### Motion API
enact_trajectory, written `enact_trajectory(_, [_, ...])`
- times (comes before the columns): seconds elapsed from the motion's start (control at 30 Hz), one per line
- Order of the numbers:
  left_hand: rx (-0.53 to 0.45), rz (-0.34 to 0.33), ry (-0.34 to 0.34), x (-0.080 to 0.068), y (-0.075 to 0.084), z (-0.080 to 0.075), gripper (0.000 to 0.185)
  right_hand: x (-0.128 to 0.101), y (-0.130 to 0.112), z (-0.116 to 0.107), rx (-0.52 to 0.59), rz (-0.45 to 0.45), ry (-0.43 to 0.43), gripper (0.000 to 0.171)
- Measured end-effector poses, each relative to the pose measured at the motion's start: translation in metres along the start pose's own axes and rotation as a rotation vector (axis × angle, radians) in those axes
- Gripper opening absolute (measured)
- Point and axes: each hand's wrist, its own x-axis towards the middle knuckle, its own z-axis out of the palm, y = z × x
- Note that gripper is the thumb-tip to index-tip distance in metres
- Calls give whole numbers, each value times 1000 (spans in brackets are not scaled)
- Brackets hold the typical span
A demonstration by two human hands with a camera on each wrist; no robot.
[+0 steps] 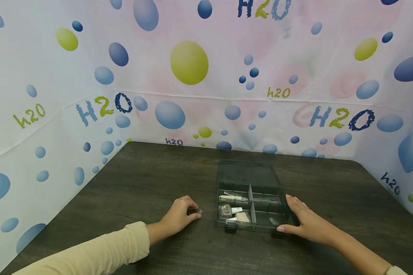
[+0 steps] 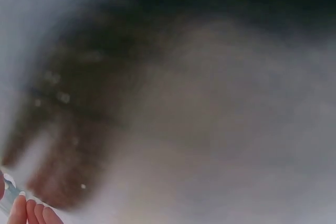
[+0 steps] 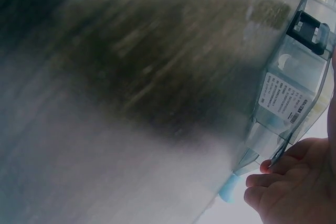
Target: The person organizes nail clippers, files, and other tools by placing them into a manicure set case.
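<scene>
Organizer box (image 1: 252,202) sits open on the table (image 1: 141,183), your right hand (image 1: 304,223) resting straight-fingered against its right wall. Your left hand (image 1: 179,217) pinches a small clear piece (image 1: 200,211) at its fingertips, box just rightward.

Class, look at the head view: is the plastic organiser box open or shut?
Open: the organiser box has its lid folded back flat, exposing its compartments.

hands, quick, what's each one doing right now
Left hand: fingers curled, pinching a small clear piece.
Right hand: open, resting against the organizer box.
</scene>
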Motion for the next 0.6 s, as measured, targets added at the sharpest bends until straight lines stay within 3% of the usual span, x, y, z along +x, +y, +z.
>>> enact_trajectory(0.6, [21, 7, -27, 1, 2, 0, 5, 0, -1, 0, 3, -13, 7, 102])
